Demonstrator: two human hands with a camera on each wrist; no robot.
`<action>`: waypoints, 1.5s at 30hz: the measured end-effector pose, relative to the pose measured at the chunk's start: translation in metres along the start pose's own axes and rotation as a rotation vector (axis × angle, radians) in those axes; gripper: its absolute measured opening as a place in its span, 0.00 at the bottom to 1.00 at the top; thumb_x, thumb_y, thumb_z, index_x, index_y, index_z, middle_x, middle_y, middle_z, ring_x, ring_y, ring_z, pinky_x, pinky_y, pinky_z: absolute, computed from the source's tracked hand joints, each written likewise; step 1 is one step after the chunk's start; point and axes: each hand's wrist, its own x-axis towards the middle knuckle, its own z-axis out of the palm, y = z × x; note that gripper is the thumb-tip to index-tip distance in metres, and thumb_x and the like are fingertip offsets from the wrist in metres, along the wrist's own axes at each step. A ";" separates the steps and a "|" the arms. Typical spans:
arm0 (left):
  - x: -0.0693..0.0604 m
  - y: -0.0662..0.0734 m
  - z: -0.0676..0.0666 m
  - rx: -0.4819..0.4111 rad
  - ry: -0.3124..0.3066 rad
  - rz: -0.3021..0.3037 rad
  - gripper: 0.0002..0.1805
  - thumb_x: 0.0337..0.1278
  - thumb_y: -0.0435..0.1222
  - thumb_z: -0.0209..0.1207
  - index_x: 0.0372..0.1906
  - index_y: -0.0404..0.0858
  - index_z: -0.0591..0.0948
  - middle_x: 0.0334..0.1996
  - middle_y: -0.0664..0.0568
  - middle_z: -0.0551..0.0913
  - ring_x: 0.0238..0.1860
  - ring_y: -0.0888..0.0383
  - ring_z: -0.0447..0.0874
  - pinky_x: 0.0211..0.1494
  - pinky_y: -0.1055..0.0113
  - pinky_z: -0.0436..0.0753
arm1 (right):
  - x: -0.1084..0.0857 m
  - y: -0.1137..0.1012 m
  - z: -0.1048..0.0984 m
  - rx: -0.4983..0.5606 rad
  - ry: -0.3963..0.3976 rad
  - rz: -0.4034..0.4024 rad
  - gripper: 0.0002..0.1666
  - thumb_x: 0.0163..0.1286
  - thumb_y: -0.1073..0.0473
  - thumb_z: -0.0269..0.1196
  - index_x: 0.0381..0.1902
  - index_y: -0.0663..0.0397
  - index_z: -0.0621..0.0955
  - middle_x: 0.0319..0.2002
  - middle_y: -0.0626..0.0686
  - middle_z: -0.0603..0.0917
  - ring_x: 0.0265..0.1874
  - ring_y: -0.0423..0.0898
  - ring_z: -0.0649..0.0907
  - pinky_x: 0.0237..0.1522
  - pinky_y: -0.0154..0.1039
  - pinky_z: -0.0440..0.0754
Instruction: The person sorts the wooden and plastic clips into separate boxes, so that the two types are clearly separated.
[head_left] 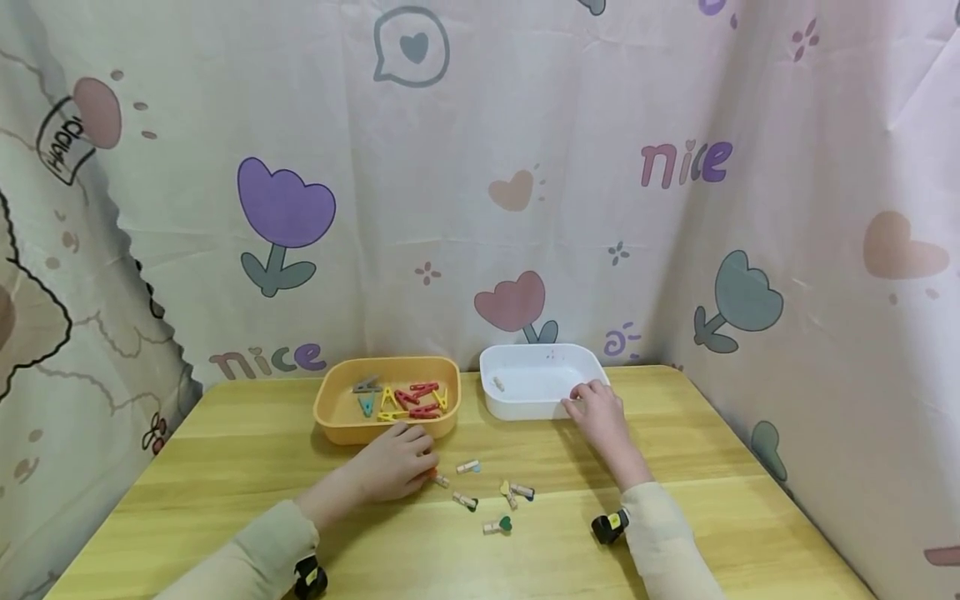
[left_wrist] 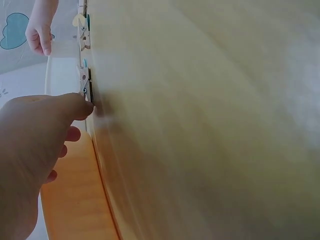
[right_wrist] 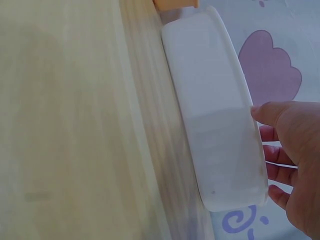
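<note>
Low over the table, my left hand (head_left: pixel 397 462) has its fingertips at the orange-topped end of a small wooden clothespin (head_left: pixel 442 481), seeming to pinch it. In the left wrist view, the thumb (left_wrist: pixel 80 106) hides that end. More small wooden clothespins lie to the right, with a blue top (head_left: pixel 468 467), a yellow top (head_left: pixel 508 495) and a green top (head_left: pixel 497 526). My right hand (head_left: pixel 602 417) holds the front rim of a white tray (head_left: pixel 525 410), thumb outside and fingers reaching over the inside. One clothespin (head_left: pixel 498 383) lies in that tray.
Left of the white tray stands a yellow tray (head_left: pixel 352 433) holding several coloured plastic clips (head_left: pixel 407 398). Both trays sit at the back of the wooden table (head_left: pixel 225 467). A printed curtain (head_left: pixel 420 167) hangs behind and along the sides.
</note>
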 end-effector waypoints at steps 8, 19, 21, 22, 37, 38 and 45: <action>0.001 0.001 -0.002 -0.017 -0.077 0.001 0.07 0.50 0.48 0.65 0.32 0.53 0.80 0.34 0.60 0.77 0.40 0.59 0.72 0.43 0.63 0.69 | -0.004 -0.001 0.002 -0.008 0.030 -0.017 0.11 0.64 0.51 0.66 0.34 0.54 0.82 0.40 0.57 0.81 0.44 0.58 0.79 0.53 0.59 0.73; 0.004 0.011 0.002 -0.020 -0.062 -0.033 0.09 0.57 0.50 0.63 0.30 0.52 0.78 0.31 0.61 0.75 0.37 0.60 0.69 0.41 0.65 0.65 | -0.002 0.000 0.003 -0.004 0.078 -0.039 0.11 0.63 0.51 0.67 0.34 0.53 0.82 0.40 0.57 0.81 0.44 0.57 0.79 0.51 0.58 0.74; 0.004 0.012 0.002 -0.011 -0.061 -0.041 0.09 0.56 0.50 0.63 0.30 0.51 0.78 0.31 0.61 0.75 0.38 0.60 0.69 0.40 0.65 0.65 | -0.003 0.001 0.002 -0.002 0.076 -0.036 0.12 0.63 0.51 0.67 0.35 0.53 0.82 0.41 0.57 0.81 0.44 0.57 0.79 0.51 0.58 0.74; 0.004 0.013 0.002 -0.010 -0.060 -0.044 0.09 0.56 0.49 0.63 0.29 0.51 0.78 0.31 0.61 0.75 0.37 0.60 0.69 0.40 0.65 0.66 | -0.003 0.001 0.002 0.002 0.072 -0.033 0.12 0.62 0.51 0.67 0.35 0.53 0.82 0.41 0.57 0.81 0.44 0.57 0.78 0.51 0.58 0.74; 0.019 -0.001 -0.020 0.003 -0.002 -0.145 0.08 0.53 0.46 0.65 0.31 0.48 0.80 0.33 0.58 0.79 0.40 0.57 0.75 0.45 0.60 0.73 | -0.003 -0.002 0.003 0.018 0.086 -0.031 0.12 0.62 0.52 0.68 0.35 0.54 0.82 0.39 0.57 0.81 0.44 0.58 0.78 0.52 0.58 0.73; 0.021 -0.003 -0.022 0.006 0.002 -0.153 0.08 0.53 0.46 0.65 0.31 0.48 0.81 0.34 0.58 0.79 0.41 0.57 0.75 0.45 0.60 0.73 | -0.004 -0.002 0.003 0.018 0.087 -0.031 0.12 0.62 0.52 0.68 0.34 0.54 0.82 0.39 0.57 0.80 0.44 0.58 0.78 0.52 0.58 0.73; 0.042 -0.015 -0.030 -0.001 0.052 -0.207 0.07 0.55 0.47 0.65 0.31 0.48 0.82 0.35 0.58 0.80 0.43 0.56 0.76 0.48 0.59 0.74 | -0.004 -0.001 0.004 0.018 0.081 -0.013 0.12 0.62 0.51 0.68 0.35 0.55 0.82 0.39 0.57 0.80 0.44 0.58 0.77 0.53 0.58 0.72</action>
